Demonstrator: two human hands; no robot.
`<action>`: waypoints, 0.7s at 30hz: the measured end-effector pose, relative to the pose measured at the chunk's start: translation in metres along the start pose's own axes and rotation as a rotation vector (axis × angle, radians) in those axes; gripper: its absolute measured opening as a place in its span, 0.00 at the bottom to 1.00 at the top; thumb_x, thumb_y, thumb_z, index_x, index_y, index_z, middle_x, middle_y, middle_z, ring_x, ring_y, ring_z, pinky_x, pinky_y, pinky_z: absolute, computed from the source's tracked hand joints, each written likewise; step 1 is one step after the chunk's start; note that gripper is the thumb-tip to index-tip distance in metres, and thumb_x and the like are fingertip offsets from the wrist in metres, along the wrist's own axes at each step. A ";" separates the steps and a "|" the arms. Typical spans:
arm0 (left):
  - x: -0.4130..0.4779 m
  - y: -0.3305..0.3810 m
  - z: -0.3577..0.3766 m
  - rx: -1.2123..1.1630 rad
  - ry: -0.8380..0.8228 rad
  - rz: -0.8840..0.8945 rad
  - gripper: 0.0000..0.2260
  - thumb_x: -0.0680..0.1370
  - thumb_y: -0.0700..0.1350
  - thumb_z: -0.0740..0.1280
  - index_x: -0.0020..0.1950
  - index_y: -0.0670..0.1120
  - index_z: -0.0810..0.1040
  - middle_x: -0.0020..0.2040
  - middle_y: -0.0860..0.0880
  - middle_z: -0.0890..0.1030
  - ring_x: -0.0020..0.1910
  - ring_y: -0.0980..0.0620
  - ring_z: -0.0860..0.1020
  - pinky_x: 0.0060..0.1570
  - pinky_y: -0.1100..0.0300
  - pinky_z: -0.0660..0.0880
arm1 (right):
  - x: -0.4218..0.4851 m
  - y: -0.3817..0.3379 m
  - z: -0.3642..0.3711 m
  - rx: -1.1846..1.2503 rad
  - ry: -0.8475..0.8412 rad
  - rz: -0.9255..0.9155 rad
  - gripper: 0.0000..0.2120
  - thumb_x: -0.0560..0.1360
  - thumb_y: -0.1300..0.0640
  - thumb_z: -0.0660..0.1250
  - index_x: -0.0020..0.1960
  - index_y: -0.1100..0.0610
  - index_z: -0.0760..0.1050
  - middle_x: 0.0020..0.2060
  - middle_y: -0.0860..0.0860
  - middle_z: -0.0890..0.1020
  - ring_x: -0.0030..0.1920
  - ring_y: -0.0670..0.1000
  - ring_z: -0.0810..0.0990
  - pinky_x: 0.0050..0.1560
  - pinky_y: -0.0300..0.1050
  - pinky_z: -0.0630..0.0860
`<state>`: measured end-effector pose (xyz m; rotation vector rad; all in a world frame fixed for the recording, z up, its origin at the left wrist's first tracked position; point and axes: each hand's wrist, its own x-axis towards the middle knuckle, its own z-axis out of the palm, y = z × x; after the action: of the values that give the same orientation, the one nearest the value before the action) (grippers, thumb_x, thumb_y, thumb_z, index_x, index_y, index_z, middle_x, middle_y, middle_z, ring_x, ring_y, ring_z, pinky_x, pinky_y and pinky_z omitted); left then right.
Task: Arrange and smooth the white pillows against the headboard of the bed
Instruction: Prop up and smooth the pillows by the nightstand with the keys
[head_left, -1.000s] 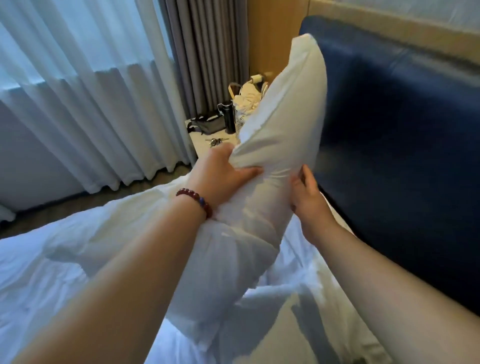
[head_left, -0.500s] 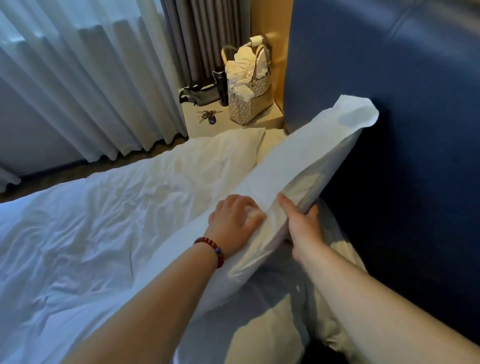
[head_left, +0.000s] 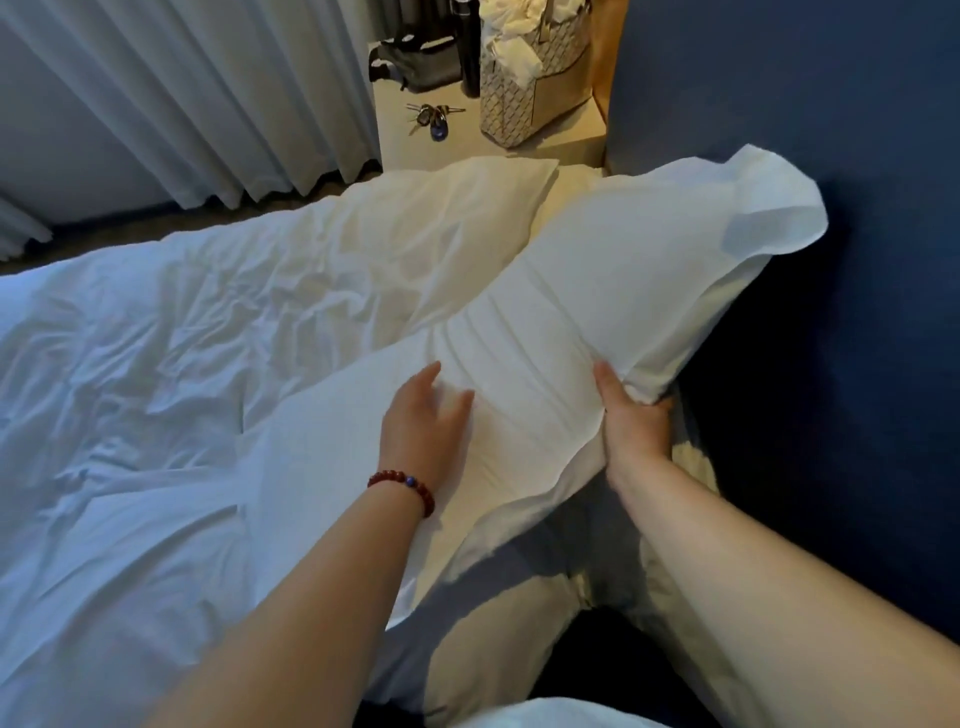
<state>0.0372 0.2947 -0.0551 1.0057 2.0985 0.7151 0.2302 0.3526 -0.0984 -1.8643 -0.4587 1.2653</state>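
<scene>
Fingers of the right hand (head_left: 634, 421) mostly vanish behind the plump white pillow (head_left: 597, 312). Up top, the beige lattice-patterned tote bag (head_left: 530, 78) and slim black bottle (head_left: 470, 52) are cut off.

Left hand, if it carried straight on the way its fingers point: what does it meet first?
Likely more of the white pillow that the left hand rests on; depth beyond is unclear.

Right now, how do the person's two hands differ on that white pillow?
The left hand lies flat on top of the pillow with fingers spread; the right hand grips its edge nearest the headboard, thumb on top. The left wrist wears a red bead bracelet; the right wrist is bare. Both touch the same pillow.
</scene>
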 end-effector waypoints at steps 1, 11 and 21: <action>0.005 -0.006 -0.007 0.127 0.036 -0.008 0.28 0.77 0.58 0.66 0.74 0.49 0.66 0.71 0.50 0.71 0.70 0.49 0.69 0.71 0.52 0.64 | 0.000 0.000 0.003 0.019 -0.013 0.016 0.43 0.64 0.43 0.79 0.71 0.56 0.63 0.58 0.49 0.75 0.54 0.50 0.75 0.56 0.45 0.71; -0.006 -0.083 -0.087 0.217 0.150 -0.642 0.55 0.60 0.77 0.66 0.75 0.41 0.59 0.70 0.40 0.68 0.68 0.37 0.67 0.42 0.48 0.75 | -0.008 0.023 0.002 0.034 -0.027 -0.049 0.33 0.65 0.47 0.79 0.66 0.51 0.72 0.58 0.46 0.80 0.56 0.50 0.79 0.63 0.50 0.75; -0.011 -0.108 -0.098 -0.174 0.182 -0.707 0.54 0.55 0.75 0.71 0.71 0.42 0.65 0.64 0.43 0.75 0.59 0.39 0.75 0.59 0.45 0.73 | -0.036 0.003 0.016 -0.051 -0.032 -0.161 0.22 0.70 0.48 0.76 0.60 0.56 0.79 0.53 0.47 0.83 0.53 0.49 0.81 0.51 0.40 0.73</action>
<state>-0.0807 0.2094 -0.0688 0.0708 2.2833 0.6135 0.2002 0.3331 -0.0817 -1.8126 -0.6506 1.1864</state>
